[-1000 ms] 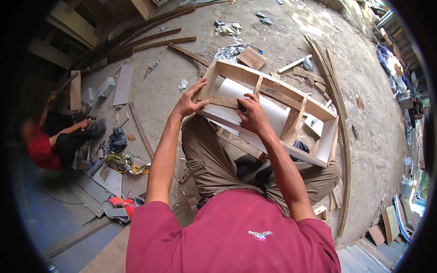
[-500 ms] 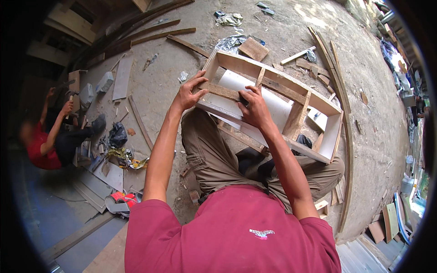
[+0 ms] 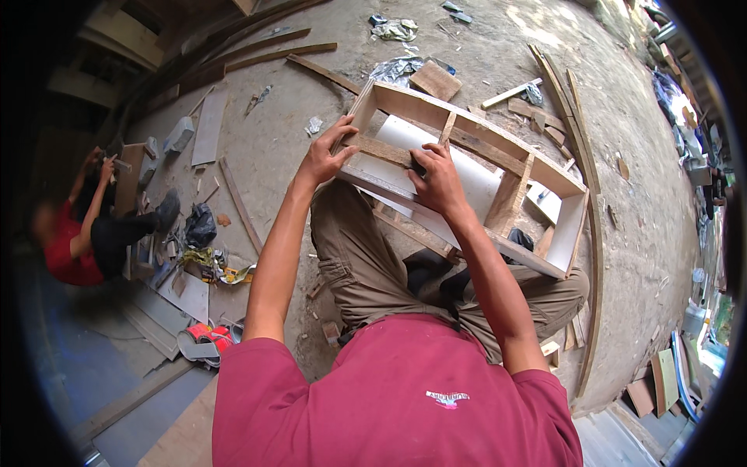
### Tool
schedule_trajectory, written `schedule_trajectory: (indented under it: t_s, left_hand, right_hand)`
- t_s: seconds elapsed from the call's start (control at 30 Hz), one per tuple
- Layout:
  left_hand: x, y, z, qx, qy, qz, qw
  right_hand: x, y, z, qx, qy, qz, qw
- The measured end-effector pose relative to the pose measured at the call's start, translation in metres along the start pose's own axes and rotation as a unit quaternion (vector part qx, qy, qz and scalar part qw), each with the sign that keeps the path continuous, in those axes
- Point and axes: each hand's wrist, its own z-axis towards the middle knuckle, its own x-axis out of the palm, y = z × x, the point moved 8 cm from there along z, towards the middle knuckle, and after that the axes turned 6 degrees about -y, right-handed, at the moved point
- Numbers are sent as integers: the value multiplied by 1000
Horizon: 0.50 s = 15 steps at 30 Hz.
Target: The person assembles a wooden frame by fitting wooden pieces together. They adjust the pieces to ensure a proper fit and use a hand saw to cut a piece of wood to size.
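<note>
A seated person steadies an open wooden frame box (image 3: 475,167) across their knees above a littered concrete floor (image 3: 296,101).

The box is a shallow wooden frame with a white back panel (image 3: 405,136), split by wooden dividers into compartments; nothing loose lies in them that can be made out. The left hand (image 3: 325,153) grips the box's near left corner, fingers curled over the edge rail. The right hand (image 3: 437,180) is closed on the front cross rail near its middle, pressing a small dark object against the wood; what it is cannot be told. At the floor's left edge another person in red (image 3: 74,233) crouches beside wood offcuts (image 3: 206,124).
</note>
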Motion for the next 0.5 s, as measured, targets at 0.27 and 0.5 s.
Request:
schedule_trajectory:
  t_s: [0.27,0.5]
  left_hand:
    - [-1,4,-4,-9,-5,25,1000]
    - [-3,-9,-7,20,-28,46,998]
  right_hand:
    - [1,4,2,1,15,6,1000]
    - [-50,15,-7,6,-93,68,993]
